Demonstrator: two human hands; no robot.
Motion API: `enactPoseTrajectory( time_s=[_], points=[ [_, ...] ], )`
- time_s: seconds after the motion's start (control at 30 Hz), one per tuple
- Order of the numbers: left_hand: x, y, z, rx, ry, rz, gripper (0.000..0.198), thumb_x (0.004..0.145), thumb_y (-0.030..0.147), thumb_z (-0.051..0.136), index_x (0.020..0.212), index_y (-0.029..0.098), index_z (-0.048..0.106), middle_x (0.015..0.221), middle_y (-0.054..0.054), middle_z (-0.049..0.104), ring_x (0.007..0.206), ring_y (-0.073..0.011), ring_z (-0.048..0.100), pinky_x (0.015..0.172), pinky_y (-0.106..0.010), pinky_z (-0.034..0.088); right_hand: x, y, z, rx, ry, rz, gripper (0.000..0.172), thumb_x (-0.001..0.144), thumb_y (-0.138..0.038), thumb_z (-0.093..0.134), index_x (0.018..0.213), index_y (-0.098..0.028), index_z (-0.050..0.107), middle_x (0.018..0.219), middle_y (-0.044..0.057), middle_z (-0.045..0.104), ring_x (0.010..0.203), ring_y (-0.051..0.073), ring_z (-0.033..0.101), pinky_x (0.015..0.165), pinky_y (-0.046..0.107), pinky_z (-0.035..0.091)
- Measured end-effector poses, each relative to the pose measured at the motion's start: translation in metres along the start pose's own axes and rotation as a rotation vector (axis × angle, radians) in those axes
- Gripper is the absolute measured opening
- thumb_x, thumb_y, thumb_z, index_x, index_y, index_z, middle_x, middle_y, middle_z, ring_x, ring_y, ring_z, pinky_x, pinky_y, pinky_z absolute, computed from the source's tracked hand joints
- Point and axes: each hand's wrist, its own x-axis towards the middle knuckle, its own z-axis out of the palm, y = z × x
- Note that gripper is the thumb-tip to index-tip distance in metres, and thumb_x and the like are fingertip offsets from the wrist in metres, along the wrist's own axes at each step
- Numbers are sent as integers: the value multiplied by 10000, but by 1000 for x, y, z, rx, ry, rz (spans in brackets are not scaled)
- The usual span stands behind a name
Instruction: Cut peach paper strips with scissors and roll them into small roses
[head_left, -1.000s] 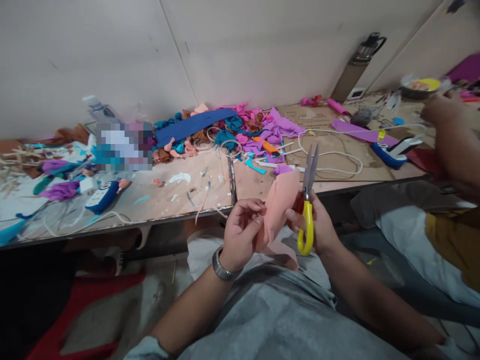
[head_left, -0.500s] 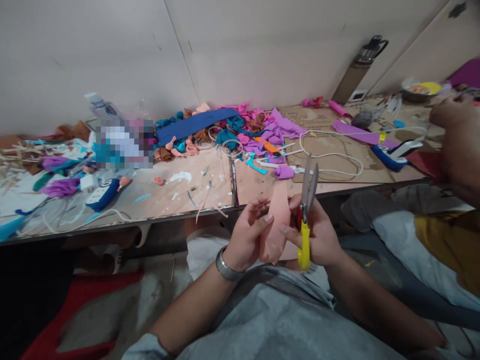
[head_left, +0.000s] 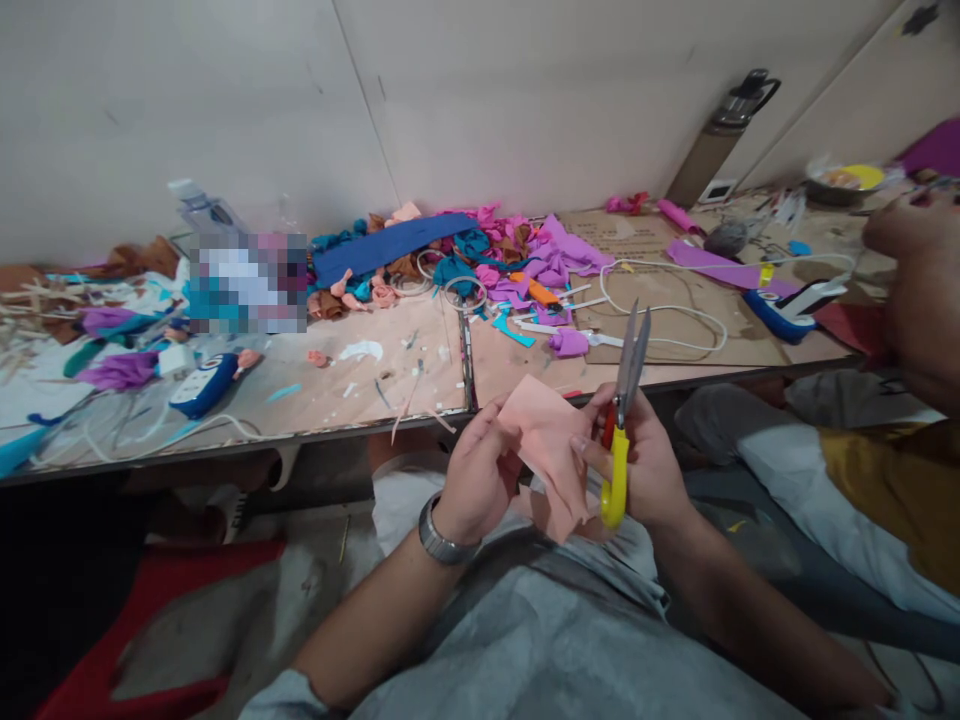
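As the head view shows, the peach sheet (head_left: 546,425) slants between the left hand (head_left: 477,475), pinching its left edge, and the right hand (head_left: 649,462), thumb pressed on its right side, gripping scissors (head_left: 618,455), blades pointing forward

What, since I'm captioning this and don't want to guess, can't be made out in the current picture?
Head view: some fingertips of the left hand, hidden behind the thin, creased, peach-coloured paper-like sheet.
Head view: what the co-worker's hand may hold, blurred and cut off by the right edge.
Head view: print on the flat brown cardboard, too small and faint.
Head view: whatever the blocky pixelated patch masks.
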Motion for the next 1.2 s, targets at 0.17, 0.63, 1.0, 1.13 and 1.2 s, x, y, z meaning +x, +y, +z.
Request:
enactPoseTrajectory(
  time_s=[0.17,0.63,1.0,1.13,1.2],
  points=[
    [5,-4,-4,-6,15,13,232,797,353,789,907,158,729,886,-26,721,783,-100,652,746,-203,541,4,-2,-5,-50,91,-86,463,676,-237,885,981,-287,541,820,-54,503,688,101,486,632,209,445],
    [5,-10,-11,-127,-89,-128,470,746,537,815,980,143,708,862,-41,712,743,-124,661,682,-228,544,18,7,-13,-78,240,-160,490,648,-220,870,989,-268,521,879,-56,503,683,81,490,613,188,458],
    [26,-19,-6,313,-33,229,277,761,298,766,989,160,690,913,-23,705,798,-141,598,761,-243,477,14,4,-2,-213,195,-181,501,630,-190,856,995,-266,522,858,-60,522,609,71,485,511,170,417],
    [35,-17,-11,410,52,328,205,791,251,685,976,166,667,943,-24,690,858,-155,597,802,-250,472,11,2,-1,-208,173,-225,482,653,-178,851,993,-266,522,853,-59,529,595,69,494,513,175,429],
    [38,-20,-12,437,89,321,256,786,201,678,1041,173,663,1085,-43,692,1011,-177,605,912,-269,464,10,1,0,-214,167,-259,469,660,-169,850,988,-266,530,844,-62,526,593,68,495,515,173,429]
  ],
)
